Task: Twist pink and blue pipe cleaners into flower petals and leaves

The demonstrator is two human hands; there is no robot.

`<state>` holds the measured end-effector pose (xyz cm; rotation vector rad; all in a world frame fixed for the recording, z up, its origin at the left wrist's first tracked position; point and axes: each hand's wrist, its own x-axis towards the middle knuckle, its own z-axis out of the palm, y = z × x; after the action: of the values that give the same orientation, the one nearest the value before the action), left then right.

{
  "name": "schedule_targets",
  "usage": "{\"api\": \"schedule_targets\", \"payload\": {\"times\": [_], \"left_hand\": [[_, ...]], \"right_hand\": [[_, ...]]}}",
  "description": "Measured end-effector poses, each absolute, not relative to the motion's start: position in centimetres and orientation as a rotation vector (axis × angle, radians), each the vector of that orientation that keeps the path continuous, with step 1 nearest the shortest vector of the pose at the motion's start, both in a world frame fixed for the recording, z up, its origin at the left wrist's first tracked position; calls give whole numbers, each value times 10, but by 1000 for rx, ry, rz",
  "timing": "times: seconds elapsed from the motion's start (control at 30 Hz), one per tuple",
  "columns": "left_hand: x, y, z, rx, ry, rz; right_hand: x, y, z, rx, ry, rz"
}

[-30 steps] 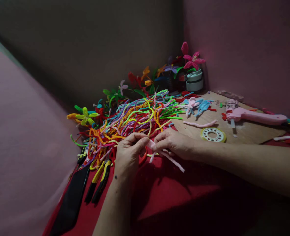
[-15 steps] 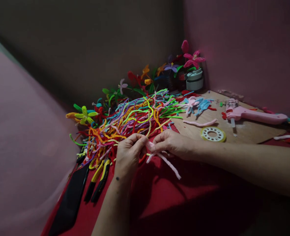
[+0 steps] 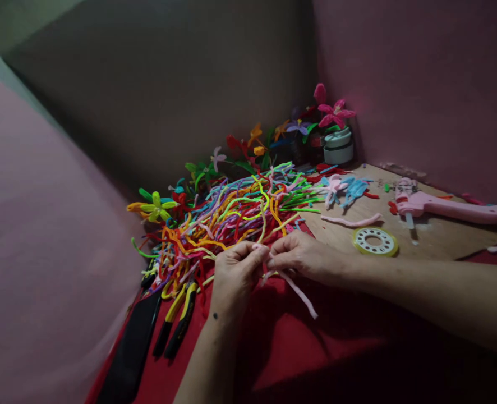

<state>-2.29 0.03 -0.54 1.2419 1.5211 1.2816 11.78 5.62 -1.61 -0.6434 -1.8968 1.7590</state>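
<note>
Left hand (image 3: 237, 274) and right hand (image 3: 299, 255), fingertips pinched tight, hold a pale pink strip (image 3: 301, 296) between them.

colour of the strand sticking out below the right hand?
Pale pink strand, best seen in the head view.

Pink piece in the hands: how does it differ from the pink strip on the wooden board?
The pink piece is pinched by the left hand and right hand; the pink strip lies untouched on the wooden board. The pink piece is partly covered; the pink strip shows whole. The pink piece's long end slants downward; the pink strip lies nearly sideways. Both are pale pink.
</note>
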Motion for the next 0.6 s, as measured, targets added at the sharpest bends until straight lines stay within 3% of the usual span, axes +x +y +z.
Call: {"api": "schedule_targets", "payload": {"times": [0.23, 0.4, 0.6], "left_hand": [[-15, 0, -12, 1674, 1837, 1457], [-17, 3, -9, 1255, 1626, 1361], [-22, 9, -9, 1150, 1558, 1407]], "right_hand": [[118, 56, -16, -646, -1912, 1696], [117, 57, -17, -632, -1849, 1773], [113, 58, -16, -677, -1649, 2039]]}}
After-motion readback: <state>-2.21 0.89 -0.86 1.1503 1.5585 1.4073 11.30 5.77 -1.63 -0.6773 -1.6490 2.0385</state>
